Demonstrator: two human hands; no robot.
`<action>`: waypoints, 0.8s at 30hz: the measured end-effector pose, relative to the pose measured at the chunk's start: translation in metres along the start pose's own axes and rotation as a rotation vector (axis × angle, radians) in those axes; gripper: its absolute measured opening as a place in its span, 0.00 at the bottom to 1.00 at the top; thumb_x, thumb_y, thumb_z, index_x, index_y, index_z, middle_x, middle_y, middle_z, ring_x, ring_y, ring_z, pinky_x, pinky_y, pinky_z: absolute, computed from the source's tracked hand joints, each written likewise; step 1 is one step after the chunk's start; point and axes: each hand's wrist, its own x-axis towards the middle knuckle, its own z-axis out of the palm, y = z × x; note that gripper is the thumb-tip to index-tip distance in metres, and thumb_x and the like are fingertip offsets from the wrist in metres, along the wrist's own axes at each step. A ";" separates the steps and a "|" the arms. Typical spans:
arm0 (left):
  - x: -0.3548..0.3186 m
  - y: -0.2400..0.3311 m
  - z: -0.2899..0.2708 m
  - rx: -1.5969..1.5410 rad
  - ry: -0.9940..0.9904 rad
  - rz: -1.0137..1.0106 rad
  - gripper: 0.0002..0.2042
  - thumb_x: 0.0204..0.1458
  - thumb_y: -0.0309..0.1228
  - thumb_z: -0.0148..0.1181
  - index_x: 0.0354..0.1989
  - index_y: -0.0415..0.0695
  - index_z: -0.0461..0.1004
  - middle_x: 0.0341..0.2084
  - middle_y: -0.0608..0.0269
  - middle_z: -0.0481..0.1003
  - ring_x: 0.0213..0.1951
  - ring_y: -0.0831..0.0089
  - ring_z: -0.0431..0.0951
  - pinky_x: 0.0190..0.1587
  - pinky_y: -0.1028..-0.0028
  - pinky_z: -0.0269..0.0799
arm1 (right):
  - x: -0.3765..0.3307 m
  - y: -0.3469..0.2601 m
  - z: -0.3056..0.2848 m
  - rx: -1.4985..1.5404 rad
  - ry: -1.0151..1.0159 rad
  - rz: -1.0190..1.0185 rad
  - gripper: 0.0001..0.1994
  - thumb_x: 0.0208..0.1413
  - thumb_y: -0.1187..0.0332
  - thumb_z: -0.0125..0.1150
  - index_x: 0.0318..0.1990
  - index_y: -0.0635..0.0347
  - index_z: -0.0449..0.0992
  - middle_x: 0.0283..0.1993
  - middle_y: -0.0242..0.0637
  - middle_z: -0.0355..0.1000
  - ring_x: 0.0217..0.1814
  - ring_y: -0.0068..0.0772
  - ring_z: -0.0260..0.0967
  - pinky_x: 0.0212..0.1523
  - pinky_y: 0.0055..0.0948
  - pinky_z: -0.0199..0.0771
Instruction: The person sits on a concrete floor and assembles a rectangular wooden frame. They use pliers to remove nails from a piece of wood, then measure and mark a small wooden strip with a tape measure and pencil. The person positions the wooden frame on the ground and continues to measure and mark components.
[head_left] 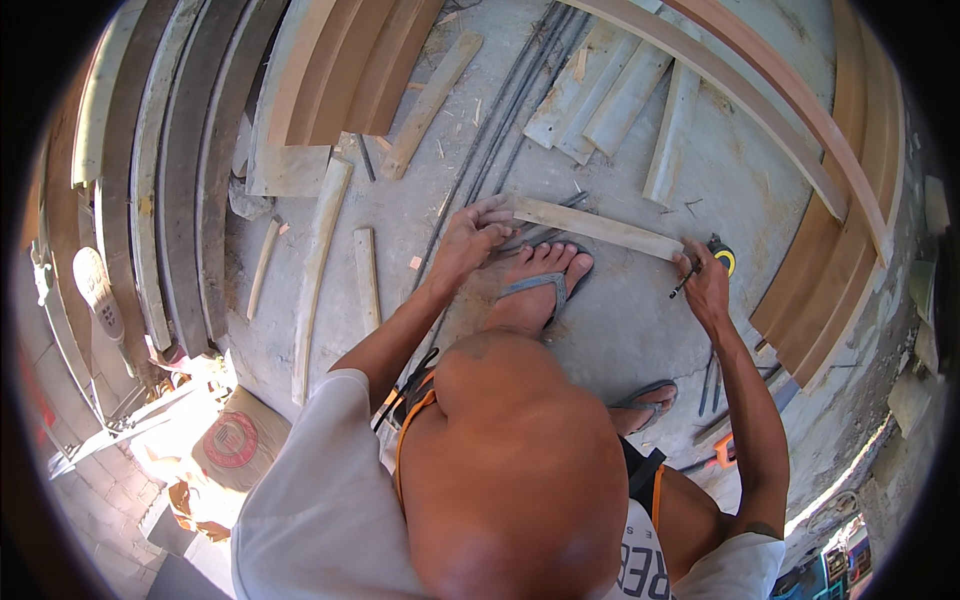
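Observation:
A short wooden strip [598, 227] spans the gap between my two hands, above the concrete floor and just beyond my sandalled foot [540, 285]. My left hand [472, 236] is closed on its left end. At the other end, my right hand [704, 278] grips the strip with its fingers, and a thin dark pencil-like stick [683, 285] juts from the same hand. Right behind that hand is a yellow-and-black tape measure [724, 258], partly hidden by it. Whether the tape measure touches the hand I cannot tell.
Long dark bars [490, 130] run across the floor. Pale offcut boards [600, 95] lie ahead, and brown planks [850, 260] are stacked at right. Weathered beams [180, 180] line the left side. A paper sack [240, 440] stands lower left; an orange-handled tool [724, 451] lies right.

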 end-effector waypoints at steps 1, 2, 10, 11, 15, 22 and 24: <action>0.002 -0.006 -0.002 -0.033 0.002 -0.022 0.30 0.57 0.19 0.58 0.71 0.26 0.64 0.55 0.48 0.79 0.48 0.69 0.84 0.51 0.75 0.78 | 0.000 -0.003 -0.001 -0.026 -0.007 0.000 0.22 0.64 0.60 0.68 0.63 0.58 0.79 0.49 0.53 0.82 0.51 0.53 0.82 0.53 0.42 0.78; 0.004 -0.012 -0.005 -0.058 -0.010 -0.027 0.31 0.57 0.19 0.58 0.71 0.27 0.64 0.56 0.48 0.79 0.49 0.69 0.84 0.51 0.76 0.78 | 0.001 -0.006 -0.001 -0.051 -0.015 0.001 0.22 0.64 0.60 0.68 0.63 0.57 0.79 0.50 0.53 0.82 0.51 0.52 0.82 0.53 0.42 0.79; 0.007 -0.016 -0.006 -0.148 0.012 -0.095 0.31 0.59 0.27 0.63 0.71 0.29 0.66 0.53 0.51 0.81 0.47 0.70 0.84 0.50 0.76 0.77 | -0.003 -0.002 0.000 0.019 -0.011 0.015 0.23 0.61 0.63 0.71 0.63 0.58 0.79 0.46 0.50 0.83 0.49 0.50 0.83 0.51 0.42 0.80; 0.010 -0.020 -0.006 -0.112 -0.002 -0.105 0.30 0.60 0.28 0.64 0.70 0.29 0.67 0.51 0.52 0.82 0.47 0.71 0.83 0.51 0.76 0.76 | -0.004 -0.002 -0.003 0.018 -0.012 0.016 0.23 0.61 0.64 0.71 0.62 0.58 0.79 0.46 0.50 0.83 0.48 0.50 0.83 0.50 0.41 0.80; 0.011 -0.019 -0.005 0.017 -0.036 -0.056 0.27 0.61 0.33 0.66 0.66 0.31 0.73 0.45 0.56 0.84 0.45 0.75 0.81 0.49 0.77 0.75 | -0.001 0.004 0.001 -0.006 0.056 -0.062 0.18 0.59 0.66 0.72 0.55 0.61 0.80 0.44 0.50 0.83 0.45 0.51 0.83 0.46 0.42 0.81; 0.004 -0.024 -0.006 0.064 0.030 -0.035 0.23 0.62 0.36 0.68 0.60 0.32 0.77 0.45 0.57 0.83 0.43 0.76 0.80 0.46 0.76 0.76 | -0.006 0.001 0.002 0.013 0.108 -0.075 0.15 0.59 0.66 0.73 0.50 0.61 0.81 0.41 0.47 0.84 0.38 0.47 0.82 0.42 0.42 0.80; 0.005 -0.026 -0.004 0.050 0.040 -0.028 0.24 0.62 0.37 0.68 0.61 0.32 0.76 0.43 0.58 0.83 0.41 0.77 0.80 0.45 0.76 0.76 | -0.007 0.001 0.002 0.017 0.107 -0.049 0.14 0.59 0.65 0.73 0.50 0.59 0.81 0.41 0.47 0.84 0.38 0.46 0.81 0.42 0.41 0.80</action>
